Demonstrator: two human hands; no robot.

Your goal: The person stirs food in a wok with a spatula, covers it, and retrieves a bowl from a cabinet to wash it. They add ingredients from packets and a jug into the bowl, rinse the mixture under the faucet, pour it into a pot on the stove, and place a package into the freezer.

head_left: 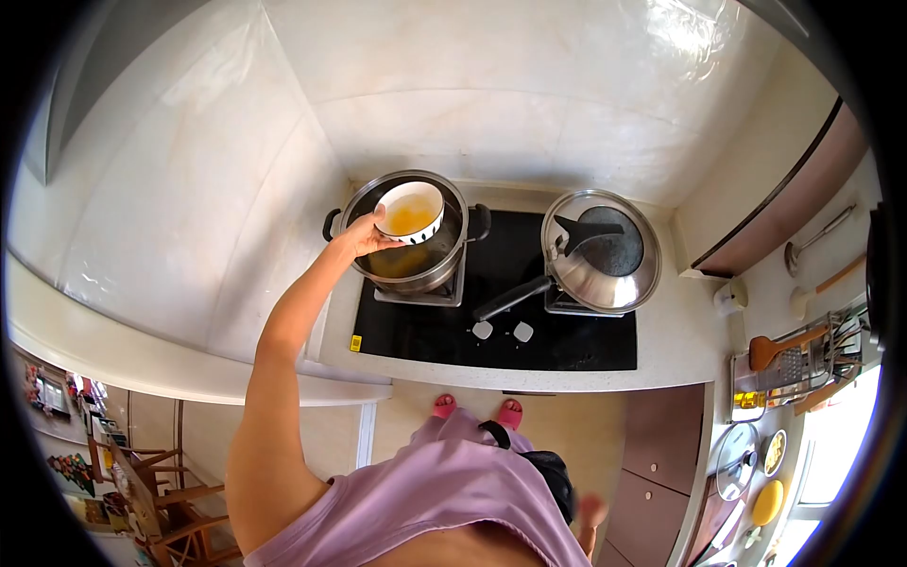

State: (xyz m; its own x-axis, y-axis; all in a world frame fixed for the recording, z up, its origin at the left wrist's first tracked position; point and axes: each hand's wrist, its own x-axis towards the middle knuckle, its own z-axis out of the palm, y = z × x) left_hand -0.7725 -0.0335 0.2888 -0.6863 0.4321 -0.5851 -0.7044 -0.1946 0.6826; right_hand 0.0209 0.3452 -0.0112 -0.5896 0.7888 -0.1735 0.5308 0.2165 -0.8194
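My left hand (372, 233) is closed on the rim and side of a small white bowl (431, 231) with dark marks round its outside. Inside the bowl is a yellow-orange liquid (409, 217). The bowl is over a large steel pot (436, 277) with two black handles, which stands on the left burner. Some yellowish content shows low in the pot, partly hidden by the bowl and hand. Down by my right side, my right hand (592, 510) is blurred and its fingers cannot be made out.
A lidded pan (649, 255) with a long black handle sits on the right burner of the black cooktop (586, 352). At the right, a wire rack (822, 364) holds a wooden spatula and a grater. Further down are a glass lid (736, 461) and a yellow round item (767, 503).
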